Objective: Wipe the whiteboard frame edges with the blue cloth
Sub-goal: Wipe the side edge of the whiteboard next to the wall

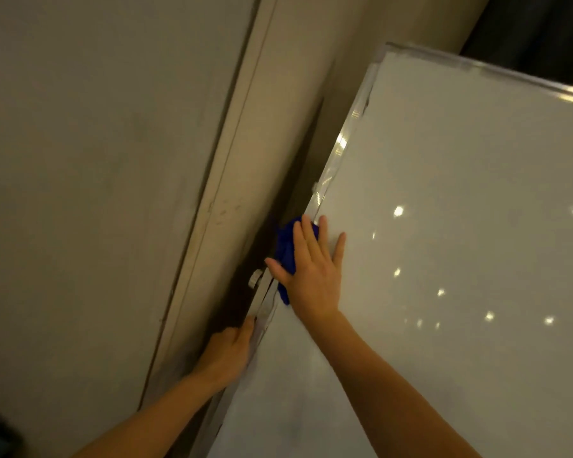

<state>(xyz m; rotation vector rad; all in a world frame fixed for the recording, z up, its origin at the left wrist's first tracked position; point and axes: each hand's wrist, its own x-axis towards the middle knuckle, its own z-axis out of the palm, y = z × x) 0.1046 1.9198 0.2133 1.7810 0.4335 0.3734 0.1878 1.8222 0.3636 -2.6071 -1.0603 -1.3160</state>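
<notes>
A large whiteboard (444,226) with a silver metal frame (341,150) fills the right of the view, tilted in the image. My right hand (311,269) lies flat with fingers spread, pressing the blue cloth (286,249) against the left frame edge, about halfway up. Most of the cloth is hidden under the palm. Lower down, my left hand (229,352) grips that same left frame edge from behind, fingers curled around it.
A beige wall with a vertical trim strip (232,160) stands close behind the board's left edge, leaving a narrow dark gap. A round knob and bracket (255,279) stick out of the frame between my hands. Ceiling lights reflect in the board surface.
</notes>
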